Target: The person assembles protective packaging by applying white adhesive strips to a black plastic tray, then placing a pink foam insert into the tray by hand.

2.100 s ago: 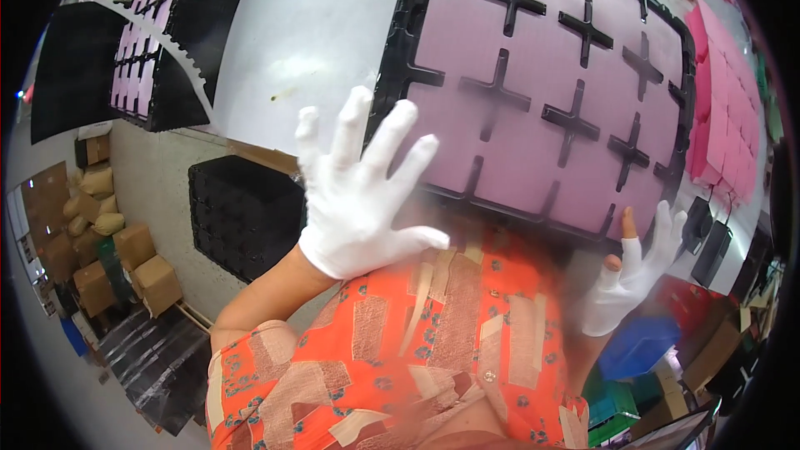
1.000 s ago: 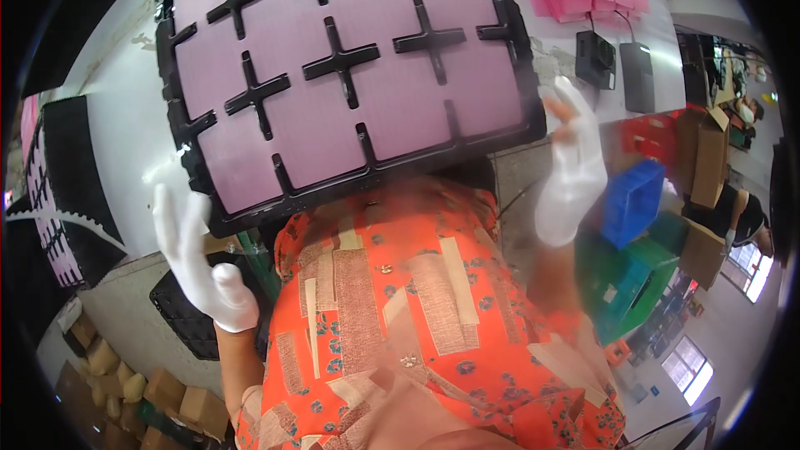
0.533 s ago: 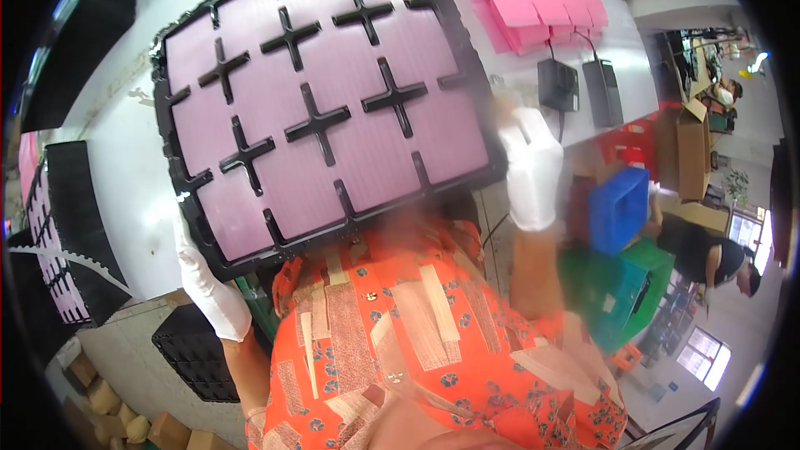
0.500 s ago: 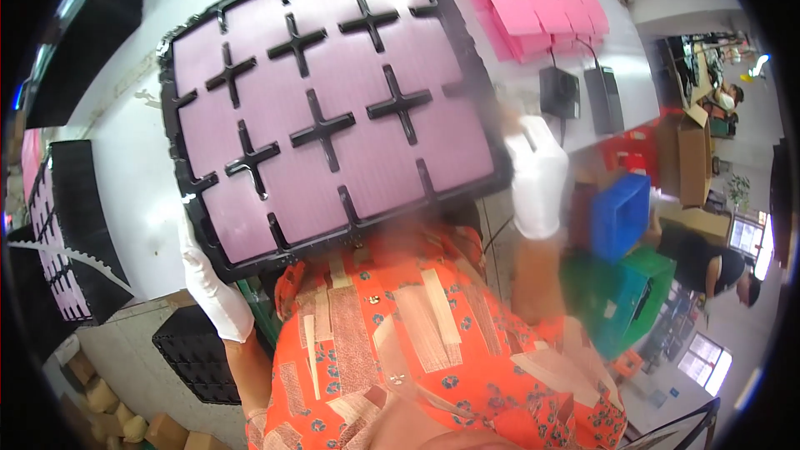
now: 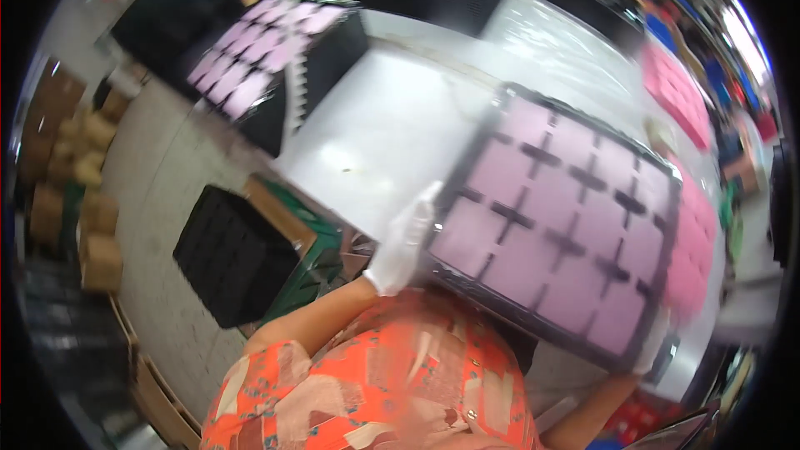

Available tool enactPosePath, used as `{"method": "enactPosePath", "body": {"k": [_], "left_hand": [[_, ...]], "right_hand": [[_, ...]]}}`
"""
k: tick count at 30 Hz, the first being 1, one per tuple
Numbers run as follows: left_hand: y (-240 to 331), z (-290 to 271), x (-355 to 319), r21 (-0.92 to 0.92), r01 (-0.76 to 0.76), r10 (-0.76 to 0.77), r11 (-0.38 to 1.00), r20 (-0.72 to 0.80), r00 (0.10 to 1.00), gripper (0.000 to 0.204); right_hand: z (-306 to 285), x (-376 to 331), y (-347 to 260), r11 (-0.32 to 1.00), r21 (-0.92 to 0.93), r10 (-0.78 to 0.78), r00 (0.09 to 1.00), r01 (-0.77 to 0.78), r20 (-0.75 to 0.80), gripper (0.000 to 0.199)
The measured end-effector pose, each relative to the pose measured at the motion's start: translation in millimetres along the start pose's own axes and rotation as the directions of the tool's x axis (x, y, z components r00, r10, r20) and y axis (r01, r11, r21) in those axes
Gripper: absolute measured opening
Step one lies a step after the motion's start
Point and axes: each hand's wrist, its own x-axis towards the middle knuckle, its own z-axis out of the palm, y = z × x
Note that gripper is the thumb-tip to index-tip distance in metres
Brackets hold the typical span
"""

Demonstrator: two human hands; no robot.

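Observation:
A black tray (image 5: 560,218) with rows of pale purple square pads in its pockets lies on the white table (image 5: 375,125) in front of me. My left hand (image 5: 404,239), in a white glove, grips the tray's left edge. My right hand (image 5: 650,352), also gloved, is mostly hidden under the tray's lower right corner and holds that side. My orange patterned shirt (image 5: 375,383) fills the lower middle of the view.
Another black tray of purple pads (image 5: 258,58) lies at the far left of the table. Pink sheets (image 5: 679,92) lie at the right. A stack of black trays (image 5: 232,254) sits on the floor beside a green crate (image 5: 312,271). Cardboard boxes (image 5: 83,192) line the left.
The view has swung to the left, so the tray now sits at the right of the picture. Both hands have closed in on the tray's edges and hold it.

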Motion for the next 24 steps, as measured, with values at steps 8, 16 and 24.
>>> {"method": "enactPosePath", "body": {"k": [8,16,24], "left_hand": [[23.5,-29.8,23.5,-0.363,0.033,-0.047,0.931,-0.030,0.998,0.080],[76.7,-168.1,158.5,0.828,-0.254,0.866,0.500,-0.475,0.156,0.070],[49.8,-206.3,129.8,-0.453,-0.227,0.195,0.862,-0.117,0.974,0.091]], "right_hand": [[167.0,4.8,-100.6,0.930,0.355,-0.005,0.962,-0.096,0.275,0.074],[260.2,129.8,-127.6,0.963,0.075,-0.266,0.890,0.257,0.370,0.064],[449.9,165.2,-127.3,0.921,0.367,-0.295,0.848,0.130,0.441,0.049]]}}
